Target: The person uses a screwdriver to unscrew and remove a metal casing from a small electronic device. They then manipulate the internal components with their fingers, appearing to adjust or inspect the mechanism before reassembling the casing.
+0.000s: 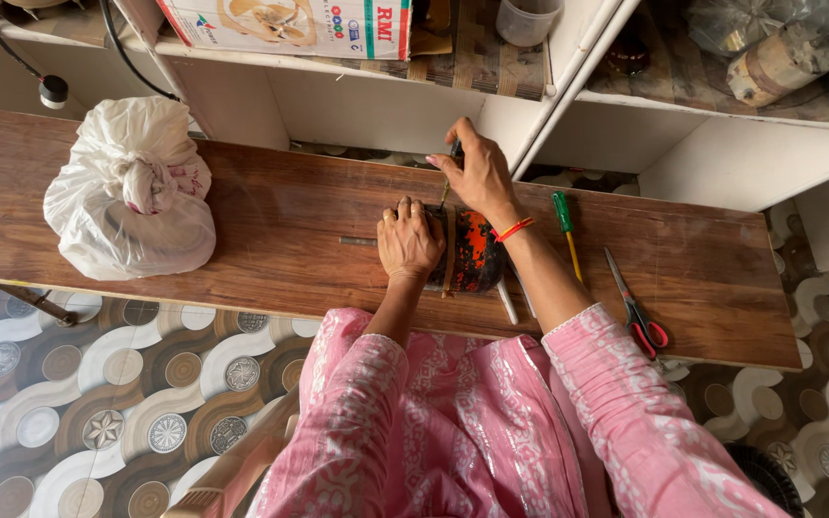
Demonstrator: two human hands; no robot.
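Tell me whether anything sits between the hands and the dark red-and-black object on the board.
Nothing visible does. The left hand already rests on the red-and-black object, and the right hand holds a thin tool down onto it. The green-handled screwdriver and scissors lie off to the right.

Wooden board (271, 206): bag (131, 192), screwdriver (566, 225), scissors (637, 312).

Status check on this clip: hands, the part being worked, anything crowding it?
Left hand pressing down on dark orange-marked part. Right hand gripping thin tool, tip at part. Green screwdriver and scissors lie apart at right; white bag far left.
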